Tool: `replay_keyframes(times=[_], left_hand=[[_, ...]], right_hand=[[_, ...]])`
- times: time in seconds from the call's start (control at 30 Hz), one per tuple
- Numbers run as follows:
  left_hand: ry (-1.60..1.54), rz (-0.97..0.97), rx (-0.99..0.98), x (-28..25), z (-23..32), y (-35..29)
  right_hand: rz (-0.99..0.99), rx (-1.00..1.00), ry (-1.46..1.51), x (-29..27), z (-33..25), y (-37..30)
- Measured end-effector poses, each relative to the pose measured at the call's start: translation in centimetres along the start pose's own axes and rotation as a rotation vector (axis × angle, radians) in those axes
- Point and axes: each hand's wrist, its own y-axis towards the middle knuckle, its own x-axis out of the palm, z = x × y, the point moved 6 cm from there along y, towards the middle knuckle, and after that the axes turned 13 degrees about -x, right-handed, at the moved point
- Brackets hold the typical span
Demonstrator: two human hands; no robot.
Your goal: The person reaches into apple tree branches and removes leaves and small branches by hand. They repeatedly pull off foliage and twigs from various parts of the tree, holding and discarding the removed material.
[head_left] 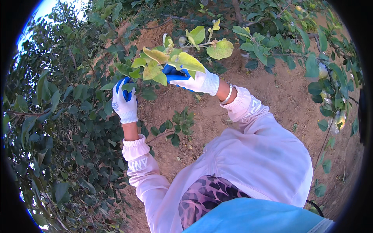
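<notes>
My left hand (pixel 125 101), in a white glove with blue fingers, is raised among the leaves at the upper left. Its fingers are curled closed beside green leaves (pixel 125 70), and what they hold, if anything, is hidden. To its right is my right hand (pixel 192 79), gloved the same way, its fingers bent closed just under a sprig of yellow-green leaves (pixel 186 61). Those leaves cover part of the fingertips, so what is in them does not show. The sprig's stem (pixel 196 46) runs on to the right, ending in a spotted yellowish leaf (pixel 220 49).
Dense dark foliage (pixel 77 128) fills the left side. On the right, branches carry pale fruits that look wrapped in clear bags (pixel 339 121). A low leafy shoot (pixel 180 126) stands over brown bare soil (pixel 272 91). A light blue cloth (pixel 256 217) crosses the bottom edge.
</notes>
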Motion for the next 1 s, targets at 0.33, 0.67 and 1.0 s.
replay_keyframes(times=[0.33,0.67,1.0], left_hand=[[0.021,-0.011,0.014,0.8,-1.6,-1.2],[0.046,-0.053,-0.008,2.2,-0.9,-2.1],[0.052,-0.055,-0.017,2.2,-0.9,-2.7]], right_hand=[[0.604,0.348,0.121,-13.0,-4.8,-5.0],[0.059,0.115,-0.442,-12.0,-7.9,-2.2],[-0.019,0.178,-0.629,-11.7,-6.9,-4.6]])
